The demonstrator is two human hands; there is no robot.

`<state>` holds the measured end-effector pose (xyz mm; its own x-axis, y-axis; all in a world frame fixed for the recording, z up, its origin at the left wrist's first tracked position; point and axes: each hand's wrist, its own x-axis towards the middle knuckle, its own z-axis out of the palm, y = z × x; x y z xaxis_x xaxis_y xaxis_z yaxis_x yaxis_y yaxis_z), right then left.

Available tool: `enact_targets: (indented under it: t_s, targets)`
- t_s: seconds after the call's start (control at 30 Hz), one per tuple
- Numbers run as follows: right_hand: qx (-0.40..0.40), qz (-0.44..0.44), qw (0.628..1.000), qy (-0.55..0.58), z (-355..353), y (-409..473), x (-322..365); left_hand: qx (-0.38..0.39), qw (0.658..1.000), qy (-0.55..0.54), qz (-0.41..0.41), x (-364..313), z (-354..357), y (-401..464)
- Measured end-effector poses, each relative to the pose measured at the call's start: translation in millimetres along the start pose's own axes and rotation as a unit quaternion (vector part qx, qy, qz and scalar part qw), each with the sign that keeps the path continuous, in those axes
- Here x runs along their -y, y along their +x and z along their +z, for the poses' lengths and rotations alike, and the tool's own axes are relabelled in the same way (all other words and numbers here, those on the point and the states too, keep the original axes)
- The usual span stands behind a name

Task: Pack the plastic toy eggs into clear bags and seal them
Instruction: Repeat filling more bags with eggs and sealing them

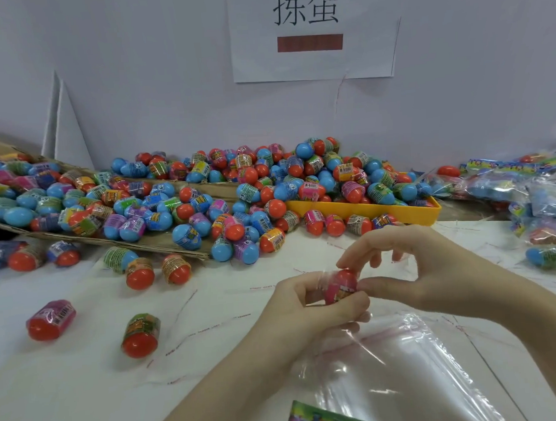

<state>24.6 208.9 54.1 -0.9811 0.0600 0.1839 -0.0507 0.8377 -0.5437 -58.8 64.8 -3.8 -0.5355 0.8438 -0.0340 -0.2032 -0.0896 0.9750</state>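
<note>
Left hand [303,301] and right hand [413,267] pinching one red egg [341,286] at clear bag [386,360] mouth, egg pile [236,187] behind on table [85,384]

Glossy plastic eggs [236,193], crinkly clear film bag [393,359], matt corrugated cardboard [161,243], smooth yellow plastic tray [367,209].

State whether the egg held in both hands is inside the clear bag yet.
Partly in: clear film wraps over the egg, pinched between the left hand and right hand at the clear bag mouth.
</note>
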Motion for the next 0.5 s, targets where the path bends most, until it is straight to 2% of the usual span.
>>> enact_targets:
  t_s: [0.23,0.33,0.43,0.5]
  targets:
    - [0.069,0.019,0.997,-0.002,7.3,-0.6,3.5,-0.031,0.998,0.042,0.024,0.7,3.4,-0.6]
    - [0.066,0.011,0.997,-0.029,12.0,-0.3,6.7,-0.034,0.999,0.018,0.023,0.9,5.0,-1.2]
    - [0.056,0.028,0.998,-0.008,12.0,0.6,7.8,-0.03,0.999,0.015,0.013,0.6,3.0,0.4]
    - [0.051,0.035,0.998,0.012,10.3,0.8,7.4,-0.024,0.999,0.016,-0.022,0.8,-0.6,3.0]
